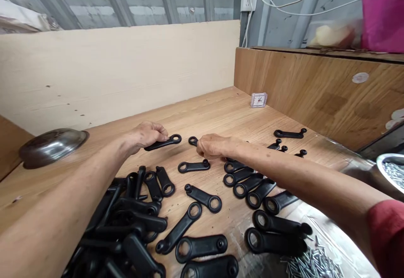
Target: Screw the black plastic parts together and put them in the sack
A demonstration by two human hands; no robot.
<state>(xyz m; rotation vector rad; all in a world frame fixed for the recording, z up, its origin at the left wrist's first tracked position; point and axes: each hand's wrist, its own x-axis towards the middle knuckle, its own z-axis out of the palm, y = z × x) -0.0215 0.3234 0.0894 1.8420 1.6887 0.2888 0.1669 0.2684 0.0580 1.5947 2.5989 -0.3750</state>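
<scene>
My left hand (pixel 149 134) pinches a black crank arm (pixel 164 143), whose ring end points right, over the wooden table. To its right, my right hand (pixel 211 145) closes around another crank arm (pixel 195 143); only its ring end shows past the fingers. Just below lies a loose crank arm (pixel 195 167) with a ring at one end and a small knob at the other. A heap of crank arms (pixel 132 219) sits beside my left forearm. Under and beyond my right forearm, a row of them (pixel 248 185) lies side by side, partly hidden.
Loose metal screws (pixel 315 263) lie on a plastic sheet at the lower right, near a metal bowl of screws (pixel 380 166). An overturned steel bowl (pixel 53 146) rests at left. A small clock (pixel 259 100) stands by the wooden side board (pixel 299 76). A pale board (pixel 126 71) closes the back.
</scene>
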